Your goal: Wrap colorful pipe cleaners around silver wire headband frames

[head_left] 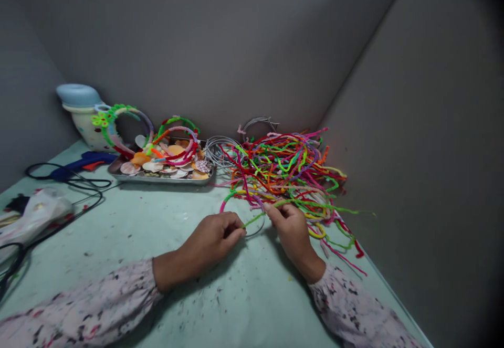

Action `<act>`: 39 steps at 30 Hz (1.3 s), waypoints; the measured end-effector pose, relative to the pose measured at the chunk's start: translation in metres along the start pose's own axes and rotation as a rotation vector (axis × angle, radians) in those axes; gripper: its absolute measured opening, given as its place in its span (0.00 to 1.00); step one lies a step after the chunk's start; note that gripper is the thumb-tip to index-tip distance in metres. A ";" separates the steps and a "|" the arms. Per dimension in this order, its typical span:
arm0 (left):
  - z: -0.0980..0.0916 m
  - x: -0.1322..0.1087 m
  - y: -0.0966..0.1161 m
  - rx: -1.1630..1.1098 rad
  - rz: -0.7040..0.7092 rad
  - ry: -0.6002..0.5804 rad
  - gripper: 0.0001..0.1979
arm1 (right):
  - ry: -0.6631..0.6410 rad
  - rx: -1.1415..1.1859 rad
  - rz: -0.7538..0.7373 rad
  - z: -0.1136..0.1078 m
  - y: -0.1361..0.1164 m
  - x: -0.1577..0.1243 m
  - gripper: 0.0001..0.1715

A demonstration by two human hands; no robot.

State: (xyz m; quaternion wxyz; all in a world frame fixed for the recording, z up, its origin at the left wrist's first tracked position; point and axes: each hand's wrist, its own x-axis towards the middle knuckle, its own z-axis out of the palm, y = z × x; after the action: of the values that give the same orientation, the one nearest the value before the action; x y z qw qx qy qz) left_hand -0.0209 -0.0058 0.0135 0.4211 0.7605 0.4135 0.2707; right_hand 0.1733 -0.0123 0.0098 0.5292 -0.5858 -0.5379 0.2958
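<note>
A wire hoop, partly wrapped in pink, green, yellow and purple pipe cleaners, is held between my two hands, with a bare stretch of wire towards me. My left hand is closed, its fingertips pinching one end of a green pipe cleaner beside the bare wire. With thumb and forefinger my right hand pinches the hoop's right side where the green pipe cleaner crosses it. The rest of that strand seems to run behind the right fingers towards the right. My fingers hide the exact contact points.
A heap of coloured pipe cleaners lies beyond my right hand, beside coiled wire. A metal tray holds shells and wrapped hoops. At left are a lidded container, a blue-handled tool, black cable and a plastic bag.
</note>
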 end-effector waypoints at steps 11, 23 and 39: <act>-0.003 0.002 -0.008 -0.997 -0.398 -0.412 0.15 | -0.029 0.113 -0.097 0.000 0.010 0.000 0.17; 0.006 0.002 -0.002 -0.594 -0.287 -0.343 0.10 | -0.037 0.120 0.051 -0.001 0.016 0.002 0.22; 0.008 -0.009 0.002 0.294 0.057 0.051 0.13 | -0.043 0.234 0.208 0.006 0.019 0.004 0.24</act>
State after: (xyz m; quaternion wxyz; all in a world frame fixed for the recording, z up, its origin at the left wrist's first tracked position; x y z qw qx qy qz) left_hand -0.0184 -0.0171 0.0107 0.2866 0.8183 0.4376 0.2383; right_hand 0.1751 -0.0041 -0.0084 0.5488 -0.5663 -0.4473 0.4220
